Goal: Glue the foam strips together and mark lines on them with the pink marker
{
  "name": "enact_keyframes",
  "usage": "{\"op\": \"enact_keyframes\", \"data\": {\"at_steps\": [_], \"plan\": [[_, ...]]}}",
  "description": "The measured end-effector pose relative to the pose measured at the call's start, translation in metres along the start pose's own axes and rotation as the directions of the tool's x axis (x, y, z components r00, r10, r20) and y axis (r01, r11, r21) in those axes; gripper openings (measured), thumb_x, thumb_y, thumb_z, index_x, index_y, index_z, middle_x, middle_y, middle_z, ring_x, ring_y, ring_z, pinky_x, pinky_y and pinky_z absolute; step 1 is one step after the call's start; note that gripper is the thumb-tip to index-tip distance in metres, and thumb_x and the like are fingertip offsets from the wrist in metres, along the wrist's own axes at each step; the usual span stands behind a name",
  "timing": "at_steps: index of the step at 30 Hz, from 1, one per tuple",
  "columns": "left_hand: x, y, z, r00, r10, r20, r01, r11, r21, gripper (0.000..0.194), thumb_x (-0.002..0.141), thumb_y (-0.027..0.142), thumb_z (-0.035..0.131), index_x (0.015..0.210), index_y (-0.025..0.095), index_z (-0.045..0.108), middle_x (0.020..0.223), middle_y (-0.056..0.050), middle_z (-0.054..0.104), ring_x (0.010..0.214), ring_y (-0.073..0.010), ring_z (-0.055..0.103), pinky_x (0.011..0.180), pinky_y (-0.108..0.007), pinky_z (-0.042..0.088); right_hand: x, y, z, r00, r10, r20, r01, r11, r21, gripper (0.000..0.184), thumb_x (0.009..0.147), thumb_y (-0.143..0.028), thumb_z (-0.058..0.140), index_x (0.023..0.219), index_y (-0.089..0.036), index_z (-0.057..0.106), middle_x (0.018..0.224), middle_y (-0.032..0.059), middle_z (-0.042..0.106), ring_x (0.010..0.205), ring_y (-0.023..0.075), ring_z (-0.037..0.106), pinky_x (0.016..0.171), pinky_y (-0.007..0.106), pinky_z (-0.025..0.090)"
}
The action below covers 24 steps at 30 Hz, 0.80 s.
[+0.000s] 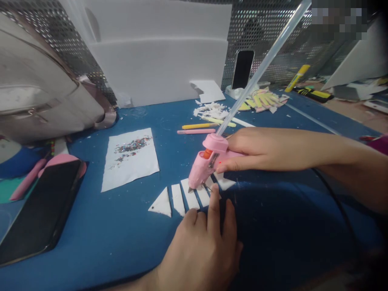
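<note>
My right hand [245, 151] is wrapped round a pink glue gun [200, 169]. A long translucent glue stick [266, 60] rises from its back. The nozzle points down at a white strip [190, 196] in a row of flat white pieces. At the row's left end lies a triangular piece [162, 203] with a black dot; a tail-like piece [224, 182] is at the right end. My left hand [201, 246] lies below the row. Its index finger is stretched to the strips near the nozzle, the thumb is apart, and the other fingers are bent. It grips nothing I can see.
A white sheet [127, 178] with glitter lies at left, beside a dark phone [39, 210]. Pens [197, 131] and white scraps [212, 110] lie behind the gun. A pale bag [45, 85], white board [160, 72] and upright phone [243, 68] stand behind. A cable [336, 202] runs at right.
</note>
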State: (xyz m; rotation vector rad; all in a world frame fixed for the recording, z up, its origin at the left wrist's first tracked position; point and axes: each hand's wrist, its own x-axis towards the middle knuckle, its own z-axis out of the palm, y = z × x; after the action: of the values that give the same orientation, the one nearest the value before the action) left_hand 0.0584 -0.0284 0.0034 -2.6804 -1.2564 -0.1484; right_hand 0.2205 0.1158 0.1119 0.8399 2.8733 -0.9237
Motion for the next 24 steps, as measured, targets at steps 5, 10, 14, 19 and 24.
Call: {"op": "enact_keyframes", "data": {"at_steps": [5, 10, 14, 19, 24], "plan": [[-0.0009, 0.0002, 0.0013, 1.0, -0.002, -0.01, 0.002, 1.0, 0.004, 0.054, 0.092, 0.033, 0.047, 0.138, 0.006, 0.05, 0.137, -0.036, 0.05, 0.067, -0.0239, 0.07, 0.058, -0.038, 0.059, 0.0005, 0.0009, -0.0011, 0.997, 0.002, 0.071, 0.001, 0.999, -0.043, 0.035, 0.096, -0.044, 0.044, 0.1, -0.023, 0.072, 0.094, 0.0034, 0.073, 0.081, 0.02, 0.063, 0.075, 0.03, 0.046], [-0.0011, 0.0003, 0.0021, 1.0, 0.001, -0.027, -0.001, 1.0, -0.006, 0.053, 0.093, 0.032, 0.045, 0.138, 0.005, 0.05, 0.138, -0.037, 0.048, 0.067, -0.024, 0.07, 0.058, -0.038, 0.059, 0.0004, 0.0002, -0.0012, 0.997, -0.011, 0.078, 0.016, 0.998, -0.067, 0.034, 0.099, -0.039, 0.04, 0.106, -0.024, 0.07, 0.102, 0.0034, 0.071, 0.09, 0.0198, 0.062, 0.082, 0.03, 0.045], [-0.001, -0.0001, 0.0026, 1.0, 0.004, -0.027, -0.005, 1.0, -0.007, 0.052, 0.093, 0.031, 0.044, 0.137, 0.005, 0.051, 0.138, -0.037, 0.047, 0.066, -0.0239, 0.07, 0.057, -0.037, 0.058, 0.0008, -0.0007, -0.0011, 0.997, -0.002, 0.083, 0.008, 0.997, -0.071, 0.033, 0.099, -0.038, 0.041, 0.108, -0.024, 0.07, 0.106, 0.0037, 0.07, 0.095, 0.0202, 0.061, 0.086, 0.03, 0.044], [-0.0014, 0.0002, 0.0027, 1.0, 0.004, -0.024, -0.004, 1.0, 0.0, 0.052, 0.093, 0.03, 0.043, 0.139, 0.005, 0.049, 0.138, -0.037, 0.047, 0.068, -0.0243, 0.07, 0.059, -0.038, 0.059, 0.001, 0.0015, -0.0009, 0.997, 0.017, 0.073, -0.011, 0.997, -0.077, 0.034, 0.099, -0.04, 0.041, 0.108, -0.024, 0.07, 0.108, 0.0044, 0.07, 0.094, 0.0205, 0.062, 0.083, 0.03, 0.045], [-0.0015, 0.0005, 0.0028, 1.0, 0.005, -0.01, -0.005, 1.0, -0.001, 0.052, 0.094, 0.031, 0.041, 0.138, 0.005, 0.05, 0.139, -0.037, 0.047, 0.067, -0.0239, 0.07, 0.059, -0.038, 0.059, 0.0001, 0.0042, -0.0015, 0.997, 0.017, 0.069, -0.014, 0.999, -0.048, 0.036, 0.096, -0.046, 0.045, 0.102, -0.023, 0.073, 0.085, 0.0032, 0.071, 0.078, 0.0198, 0.062, 0.071, 0.029, 0.044]]}}
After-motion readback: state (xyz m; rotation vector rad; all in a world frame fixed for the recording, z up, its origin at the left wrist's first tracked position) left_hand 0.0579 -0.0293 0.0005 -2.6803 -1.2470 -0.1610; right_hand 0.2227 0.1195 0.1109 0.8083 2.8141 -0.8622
